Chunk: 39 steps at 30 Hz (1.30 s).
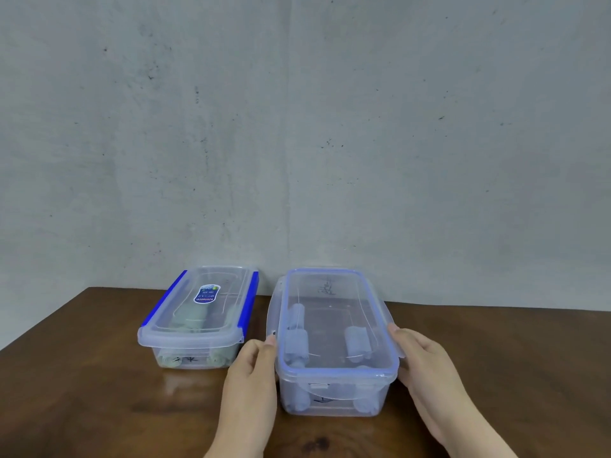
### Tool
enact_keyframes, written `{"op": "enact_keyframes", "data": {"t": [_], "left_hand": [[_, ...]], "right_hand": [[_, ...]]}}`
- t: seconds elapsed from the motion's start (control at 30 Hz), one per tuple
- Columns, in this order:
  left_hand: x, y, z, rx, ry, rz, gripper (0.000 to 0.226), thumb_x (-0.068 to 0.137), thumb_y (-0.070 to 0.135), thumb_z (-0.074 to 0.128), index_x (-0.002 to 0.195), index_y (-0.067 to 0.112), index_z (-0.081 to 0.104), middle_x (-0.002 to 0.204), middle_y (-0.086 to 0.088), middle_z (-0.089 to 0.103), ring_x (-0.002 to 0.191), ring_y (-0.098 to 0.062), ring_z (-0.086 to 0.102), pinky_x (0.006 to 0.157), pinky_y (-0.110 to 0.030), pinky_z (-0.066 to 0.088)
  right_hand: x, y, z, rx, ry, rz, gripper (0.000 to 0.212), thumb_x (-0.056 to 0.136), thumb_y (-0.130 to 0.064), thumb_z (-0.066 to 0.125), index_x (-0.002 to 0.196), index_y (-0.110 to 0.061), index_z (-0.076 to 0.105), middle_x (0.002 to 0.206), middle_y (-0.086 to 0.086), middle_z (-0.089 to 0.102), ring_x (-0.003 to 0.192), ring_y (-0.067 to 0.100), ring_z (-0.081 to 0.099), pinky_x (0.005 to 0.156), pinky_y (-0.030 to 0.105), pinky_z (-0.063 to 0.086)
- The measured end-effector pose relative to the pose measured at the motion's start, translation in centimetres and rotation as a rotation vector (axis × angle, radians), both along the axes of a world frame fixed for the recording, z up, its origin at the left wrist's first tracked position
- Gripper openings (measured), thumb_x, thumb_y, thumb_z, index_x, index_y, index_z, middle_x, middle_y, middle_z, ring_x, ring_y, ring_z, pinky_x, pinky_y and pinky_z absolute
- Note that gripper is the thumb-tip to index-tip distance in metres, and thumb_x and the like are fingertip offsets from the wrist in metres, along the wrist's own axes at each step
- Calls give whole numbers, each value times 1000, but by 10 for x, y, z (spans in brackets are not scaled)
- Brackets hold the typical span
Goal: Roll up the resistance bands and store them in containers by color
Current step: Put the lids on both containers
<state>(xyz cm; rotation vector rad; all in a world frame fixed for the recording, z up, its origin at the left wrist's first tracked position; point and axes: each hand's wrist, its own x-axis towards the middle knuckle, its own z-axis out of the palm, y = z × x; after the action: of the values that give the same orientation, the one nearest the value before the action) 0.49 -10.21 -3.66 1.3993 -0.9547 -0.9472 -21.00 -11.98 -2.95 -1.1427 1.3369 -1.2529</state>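
Two clear lidded containers stand on a brown wooden table point(99, 391). The right container point(334, 399) has a pale blue seal in its lid point(330, 292) and holds several rolled grey-blue bands point(356, 342). My left hand point(253, 365) is at its left side, thumb tip on the raised left lid clip point(271, 312), fingers curled below. My right hand point(426, 361) is at its right side, thumb on the right lid clip point(387, 314) and fingers under it. The left container point(195, 340) is closed with dark blue side clips and holds rolled greenish bands point(193, 317).
A grey concrete wall point(297, 127) rises right behind the containers. The table's left edge runs diagonally from the back corner toward the near left. Bare wood lies to the right of the right container and in front of both.
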Motion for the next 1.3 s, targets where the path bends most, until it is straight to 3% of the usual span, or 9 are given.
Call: {"op": "enact_keyframes", "data": {"t": [0.23, 0.33, 0.43, 0.53, 0.77, 1.0, 1.13, 1.2, 1.3], "left_hand": [[2, -7, -5, 17, 22, 59, 37, 96, 33, 59, 82, 0, 54, 81, -19, 65, 77, -25, 60, 83, -51, 54], [1, -6, -3, -59, 17, 45, 3, 96, 30, 59, 94, 28, 57, 90, 8, 69, 88, -7, 64, 78, -29, 51], [-6, -5, 2, -126, 38, -50, 24, 101, 30, 51, 107, 52, 57, 94, 42, 62, 87, 29, 53, 69, -5, 43], [-9, -5, 0, -143, 48, -56, 27, 103, 27, 47, 105, 45, 65, 89, 49, 61, 87, 33, 50, 65, 7, 38], [-3, -11, -11, -171, 106, -28, 31, 99, 29, 55, 129, 30, 63, 118, 32, 60, 93, 33, 49, 66, 6, 39], [-4, -10, -12, -170, 94, -27, 31, 100, 26, 55, 129, 31, 63, 113, 36, 61, 97, 31, 50, 79, -3, 38], [-2, -10, -14, -169, 7, -10, 34, 100, 23, 54, 133, 28, 60, 143, 21, 50, 127, 15, 41, 101, -11, 31], [-3, -10, -13, -169, -68, -38, 38, 100, 29, 53, 138, 31, 56, 152, 24, 36, 130, 23, 27, 99, -7, 25], [-2, -9, -7, -187, -151, -86, 52, 95, 51, 47, 144, 36, 47, 155, 28, 28, 132, 24, 22, 102, -9, 22]], "right_hand": [[0, -7, 1, 55, -38, 8, 35, 102, -24, 48, 92, -10, 79, 96, 10, 76, 94, 28, 72, 86, 40, 57], [0, -9, 1, 76, -43, 18, 36, 102, -24, 49, 86, -11, 79, 95, 9, 76, 95, 28, 71, 86, 39, 56], [-2, -9, 2, 59, -16, 50, 36, 103, -26, 48, 94, -7, 77, 100, 6, 77, 97, 23, 72, 93, 40, 54], [-1, -9, 0, 51, -28, 66, 37, 103, -27, 47, 96, -7, 77, 102, 5, 77, 99, 21, 72, 95, 39, 53], [1, -6, 0, -3, -33, 69, 37, 104, -28, 47, 95, -11, 78, 102, 5, 77, 99, 21, 71, 92, 37, 52], [0, -8, -3, 10, -72, 93, 37, 104, -31, 47, 99, -9, 77, 107, 3, 76, 103, 20, 71, 98, 42, 51], [-3, -12, -7, 55, -106, 72, 31, 101, -32, 53, 103, -11, 75, 108, 4, 75, 103, 19, 71, 98, 41, 52], [-4, -14, -10, 32, -83, -35, 25, 95, -34, 63, 107, -12, 67, 110, 4, 73, 100, 19, 71, 92, 41, 55], [-7, -15, -7, -108, 132, -183, 37, 92, -36, 67, 127, -34, 57, 123, -19, 63, 113, 4, 61, 97, 34, 51]]}}
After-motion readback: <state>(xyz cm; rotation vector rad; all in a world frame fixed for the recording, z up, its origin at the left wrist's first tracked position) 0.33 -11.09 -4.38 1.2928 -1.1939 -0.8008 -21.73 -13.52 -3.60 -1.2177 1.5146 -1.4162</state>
